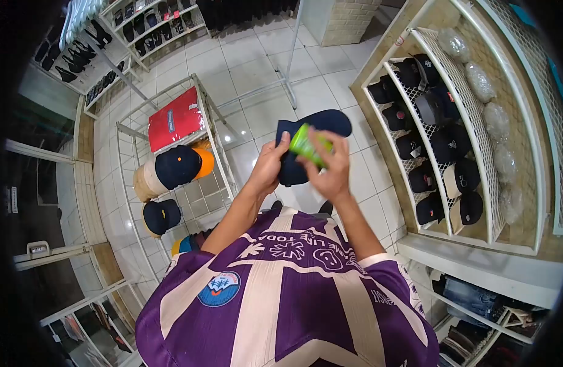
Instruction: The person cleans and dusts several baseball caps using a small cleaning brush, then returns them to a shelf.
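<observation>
Out in front of my chest, a dark navy cap (292,169) is held up by my left hand (270,164), its fingers closed on the near left edge with the thumb on top. The cap's brim (335,118) points away to the upper right. My right hand (331,169) is wrapped round a bright green block-like object (307,145), which overlaps the cap's crown in this view. That hand is smeared by motion, and I cannot tell what kind of thing the green object is.
At left stands a white wire rack (202,116) with a red packaged garment (176,120), a navy-and-orange cap (182,166) and a dark cap (161,216). Slanted shelves (437,144) of caps line the right wall. A metal stand (286,79) is ahead on the tiled floor.
</observation>
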Motion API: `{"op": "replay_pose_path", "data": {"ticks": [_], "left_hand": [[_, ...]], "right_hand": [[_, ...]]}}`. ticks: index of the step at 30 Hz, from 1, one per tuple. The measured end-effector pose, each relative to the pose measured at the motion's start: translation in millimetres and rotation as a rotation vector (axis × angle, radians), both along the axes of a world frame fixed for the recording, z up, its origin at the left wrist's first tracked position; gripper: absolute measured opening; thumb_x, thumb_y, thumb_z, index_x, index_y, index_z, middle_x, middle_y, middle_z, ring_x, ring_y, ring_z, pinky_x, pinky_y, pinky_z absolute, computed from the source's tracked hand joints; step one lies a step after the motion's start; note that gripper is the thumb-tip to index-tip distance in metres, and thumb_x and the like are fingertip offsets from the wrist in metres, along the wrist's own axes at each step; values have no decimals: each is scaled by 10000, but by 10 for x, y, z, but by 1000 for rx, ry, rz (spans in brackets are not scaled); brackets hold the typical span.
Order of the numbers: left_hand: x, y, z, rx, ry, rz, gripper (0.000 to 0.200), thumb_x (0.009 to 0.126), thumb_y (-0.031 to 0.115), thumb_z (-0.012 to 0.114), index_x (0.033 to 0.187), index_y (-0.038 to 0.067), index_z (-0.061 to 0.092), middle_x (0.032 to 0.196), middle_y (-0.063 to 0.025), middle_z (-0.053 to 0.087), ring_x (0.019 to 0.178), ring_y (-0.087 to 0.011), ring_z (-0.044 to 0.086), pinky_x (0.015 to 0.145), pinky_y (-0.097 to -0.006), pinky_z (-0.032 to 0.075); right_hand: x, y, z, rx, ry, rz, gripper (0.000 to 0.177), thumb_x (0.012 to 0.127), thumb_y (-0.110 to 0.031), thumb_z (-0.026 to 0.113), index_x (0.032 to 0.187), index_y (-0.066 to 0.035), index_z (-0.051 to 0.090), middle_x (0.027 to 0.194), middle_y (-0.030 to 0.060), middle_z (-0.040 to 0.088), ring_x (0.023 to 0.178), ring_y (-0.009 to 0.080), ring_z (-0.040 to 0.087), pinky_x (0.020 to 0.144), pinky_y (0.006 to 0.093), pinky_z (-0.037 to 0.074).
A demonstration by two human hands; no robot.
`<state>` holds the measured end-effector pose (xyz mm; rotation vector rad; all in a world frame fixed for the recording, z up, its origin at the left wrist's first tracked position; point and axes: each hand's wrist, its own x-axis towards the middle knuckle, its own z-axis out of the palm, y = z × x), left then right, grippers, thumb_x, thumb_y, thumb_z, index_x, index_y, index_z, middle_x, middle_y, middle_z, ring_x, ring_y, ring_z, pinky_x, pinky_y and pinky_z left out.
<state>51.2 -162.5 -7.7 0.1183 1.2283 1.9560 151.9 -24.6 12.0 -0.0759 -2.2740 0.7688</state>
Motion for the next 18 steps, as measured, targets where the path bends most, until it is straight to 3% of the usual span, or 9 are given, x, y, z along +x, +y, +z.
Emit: {"op": "replay_pose_path", "data": {"ticks": [2, 3, 6, 7, 9, 12, 13, 15, 18], "left_hand": [[-69, -10, 15, 38, -126, 27, 418, 1054, 429, 539, 1042, 30, 663, 941, -70, 710, 782, -148, 687, 710, -305, 571], [-75, -23, 83, 5, -169, 45, 414, 1055, 425, 537, 1064, 28, 654, 945, -85, 713, 798, -166, 702, 718, -323, 584], [-18, 4, 58, -11, -106, -13, 418, 1055, 420, 542, 1061, 18, 656, 917, -67, 705, 765, -135, 685, 692, -294, 570], [17, 37, 49, -70, -89, -34, 422, 1056, 421, 542, 1055, 16, 657, 903, -57, 701, 748, -122, 675, 664, -282, 560], [63, 66, 51, -90, -31, -66, 441, 1050, 439, 549, 1028, 12, 658, 878, -38, 691, 720, -103, 654, 627, -266, 536], [-63, 79, -37, -76, -52, -65, 462, 1040, 454, 561, 1005, 5, 661, 869, -46, 691, 723, -112, 657, 664, -278, 539], [15, 119, 86, -80, -92, 47, 460, 1050, 449, 543, 993, 8, 663, 852, -55, 692, 730, -120, 666, 668, -280, 546], [-39, 105, -2, -56, -68, 26, 463, 1059, 444, 525, 1014, 5, 665, 888, -62, 702, 751, -120, 671, 681, -283, 553], [-62, 82, -29, -125, 57, -91, 473, 1061, 442, 522, 1080, -9, 664, 986, -68, 711, 809, -111, 673, 702, -281, 552]], "right_hand": [[191, -83, -73, 153, -74, 213, 618, 719, -145, 823, 1322, -182, 690, 1208, 109, 641, 1088, 295, 580, 965, 433, 433], [229, -115, -84, 138, -122, 279, 695, 643, -84, 837, 1318, -162, 690, 1204, 123, 639, 1092, 314, 583, 981, 433, 444], [99, 83, -20, 27, -39, 67, 650, 708, -127, 853, 1334, -138, 676, 1184, 145, 638, 1076, 329, 582, 956, 434, 451], [8, 161, 34, 14, -77, -67, 605, 771, -202, 832, 1348, -133, 663, 1167, 154, 634, 1085, 338, 581, 928, 446, 450], [-77, 246, -18, -87, -65, -91, 620, 757, -194, 838, 1348, -133, 663, 1143, 153, 636, 1078, 343, 587, 914, 448, 462], [168, -17, -50, 99, -31, 82, 621, 723, -173, 845, 1323, -154, 686, 1140, 144, 647, 1031, 336, 613, 910, 444, 481], [257, -30, -56, 109, -121, 223, 627, 715, -162, 847, 1322, -155, 687, 1151, 141, 648, 1025, 328, 619, 904, 439, 492], [325, -1, -45, 64, -137, 290, 633, 711, -145, 852, 1322, -145, 687, 1155, 148, 647, 1034, 331, 614, 903, 440, 499], [135, 177, 65, -81, -25, -75, 638, 725, -156, 855, 1336, -128, 672, 1158, 156, 642, 1057, 340, 602, 904, 453, 491]]}}
